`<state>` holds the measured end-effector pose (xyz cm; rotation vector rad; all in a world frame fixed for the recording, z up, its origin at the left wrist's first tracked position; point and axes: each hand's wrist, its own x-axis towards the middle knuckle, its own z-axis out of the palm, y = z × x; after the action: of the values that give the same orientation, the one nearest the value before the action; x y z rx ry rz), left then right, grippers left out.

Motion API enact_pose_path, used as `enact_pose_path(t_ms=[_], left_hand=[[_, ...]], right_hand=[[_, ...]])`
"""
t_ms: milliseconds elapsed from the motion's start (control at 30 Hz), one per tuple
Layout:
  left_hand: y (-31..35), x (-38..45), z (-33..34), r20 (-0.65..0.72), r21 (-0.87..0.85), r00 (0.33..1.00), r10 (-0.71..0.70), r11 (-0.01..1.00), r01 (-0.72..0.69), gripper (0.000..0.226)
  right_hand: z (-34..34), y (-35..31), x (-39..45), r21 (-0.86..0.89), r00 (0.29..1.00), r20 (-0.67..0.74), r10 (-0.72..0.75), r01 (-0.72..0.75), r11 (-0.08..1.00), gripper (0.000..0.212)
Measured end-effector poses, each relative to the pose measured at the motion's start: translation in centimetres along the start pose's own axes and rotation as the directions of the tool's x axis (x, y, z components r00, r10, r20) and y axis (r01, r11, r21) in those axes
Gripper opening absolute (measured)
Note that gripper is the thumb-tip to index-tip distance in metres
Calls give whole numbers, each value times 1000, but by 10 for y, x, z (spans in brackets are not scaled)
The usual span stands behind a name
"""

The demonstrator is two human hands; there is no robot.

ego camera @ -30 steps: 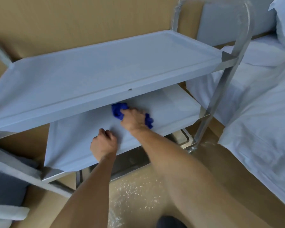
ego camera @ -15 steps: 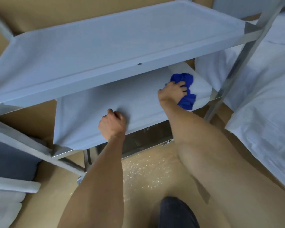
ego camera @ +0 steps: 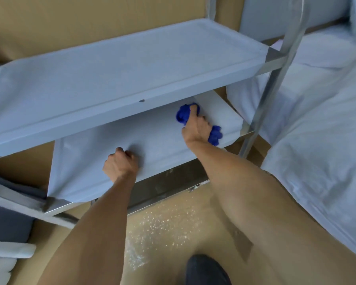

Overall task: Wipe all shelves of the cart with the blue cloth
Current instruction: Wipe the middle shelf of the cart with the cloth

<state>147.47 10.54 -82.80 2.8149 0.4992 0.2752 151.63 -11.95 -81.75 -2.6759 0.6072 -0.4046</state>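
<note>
A metal cart with pale shelves stands in front of me. Its top shelf overhangs the middle shelf. My right hand grips a bunched blue cloth and presses it on the right part of the middle shelf. My left hand is curled into a fist with its fingers over the middle shelf's front edge. A darker lower shelf shows beneath, mostly hidden.
A bed with white bedding lies close on the right, beside the cart's metal upright. A grey cushion sits at the lower left. The tan floor has a glittering patch. A dark shoe tip shows at the bottom.
My right hand swept the cloth from the shelf's middle to its right end, then came back a little leftward. My left hand stayed on the front edge.
</note>
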Motion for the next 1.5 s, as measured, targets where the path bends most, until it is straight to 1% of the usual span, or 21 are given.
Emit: enact_pose_path(t_ms=[67, 133, 200, 267, 333, 433, 500, 600, 667, 700, 733, 800, 833, 867, 933, 1033, 1067, 1167, 1300, 1400, 1500], left_hand=[[14, 6, -2, -14, 13, 999, 53, 999, -53, 23], [26, 8, -2, -28, 38, 992, 127, 991, -126, 24], [27, 5, -4, -34, 21, 986, 164, 986, -163, 25], [15, -4, -10, -34, -10, 987, 156, 988, -156, 25], [-9, -12, -18, -29, 14, 996, 81, 997, -81, 26], [-57, -19, -21, -30, 10, 994, -104, 994, 105, 27], [-83, -20, -28, -15, -14, 992, -122, 992, 122, 27], [-106, -17, -45, 41, -58, 994, -97, 993, 99, 25], [-127, -18, -66, -23, -123, 988, -155, 981, 151, 27], [-141, -18, -78, -94, -138, 976, -194, 974, 180, 27], [-157, -16, -90, -181, -150, 949, -260, 961, 234, 25], [-187, -13, -111, -343, -219, 820, -458, 888, 404, 22], [-196, -11, -119, -389, -267, 760, -521, 853, 448, 24], [-200, -10, -124, -407, -281, 742, -533, 846, 453, 29], [-204, -10, -122, -365, -349, 734, -572, 815, 462, 40], [-218, -1, -120, -159, -591, 524, -837, 506, 629, 52], [-224, 4, -120, -109, -608, 519, -848, 470, 640, 54], [-231, 16, -118, -36, -650, 647, -762, 509, 564, 39], [-240, 12, -108, -163, -541, 732, -662, 680, 495, 29], [-248, 11, -103, -173, -483, 765, -621, 730, 483, 30], [-258, 14, -102, -154, -434, 805, -574, 771, 466, 31]], right_hand=[[-15, 51, 28, -31, 977, -49, 206, -207, 978, 74], [-24, 79, 50, 16, 915, 21, 404, -404, 915, 75], [-23, 86, 59, -3, 902, 96, 420, -422, 907, 69], [-21, 72, 53, -79, 937, 121, 329, -321, 944, 53], [-16, 41, 36, -97, 958, 147, 247, -234, 967, 43], [8, -34, -13, -24, 967, 228, 116, -114, 993, 45], [25, -100, -55, 53, 958, 287, -5, -11, 999, 48], [46, -177, -120, 214, 873, 413, -258, 183, 960, 45], [50, -203, -150, 270, 785, 468, -406, 310, 911, 42], [49, -206, -153, 274, 770, 469, -432, 339, 900, 41], [47, -205, -152, 270, 774, 466, -429, 337, 902, 41], [40, -198, -142, 251, 809, 448, -381, 295, 922, 38], [36, -192, -135, 229, 841, 420, -341, 265, 937, 37], [33, -182, -128, 206, 877, 386, -287, 221, 953, 37], [28, -159, -114, 161, 937, 307, -166, 121, 980, 36], [24, -129, -98, 103, 977, 213, 6, -28, 994, 43], [27, -125, -96, 99, 979, 200, 41, -62, 993, 48], [47, -138, -98, 50, 980, 195, 27, -38, 998, 55], [74, -219, -131, 35, 944, 291, -154, 150, 988, 50], [94, -297, -189, 151, 835, 373, -405, 376, 914, 48], [100, -354, -248, 271, 672, 426, -606, 544, 794, 41]])
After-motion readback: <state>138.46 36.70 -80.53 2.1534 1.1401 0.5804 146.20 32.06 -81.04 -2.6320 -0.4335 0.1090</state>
